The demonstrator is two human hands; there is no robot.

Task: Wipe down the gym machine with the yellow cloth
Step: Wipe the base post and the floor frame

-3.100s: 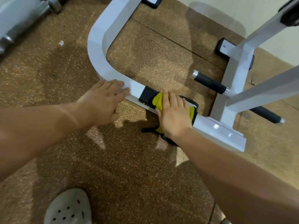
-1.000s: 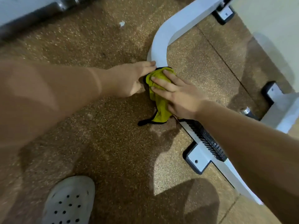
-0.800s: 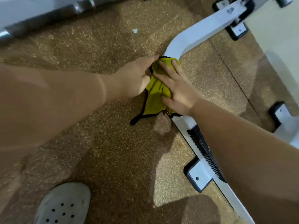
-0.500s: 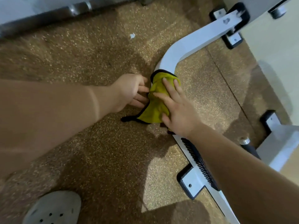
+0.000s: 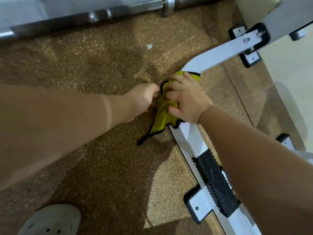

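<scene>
The yellow cloth (image 5: 162, 116), edged in black, lies bunched over the curved corner of the gym machine's white base tube (image 5: 218, 56). My right hand (image 5: 186, 100) sits on top of the cloth with its fingers curled into the fabric, pressing it against the bend. My left hand (image 5: 140, 100) is right beside it on the floor side, fingers curled at the cloth's black edge. A loose corner of the cloth trails down onto the floor.
A black ribbed foot pad (image 5: 216, 182) sits on the white tube nearer to me, with a bolted foot plate (image 5: 198, 207) below it. A steel barbell (image 5: 108, 14) lies along the top. My white clog (image 5: 50, 221) is at lower left. Brown speckled rubber floor (image 5: 101, 167) surrounds everything.
The cloth and my right hand have moved along the tube from the black pad to the curved corner. My left hand closed in on the cloth's edge, and my right fingers curled into the fabric.
</scene>
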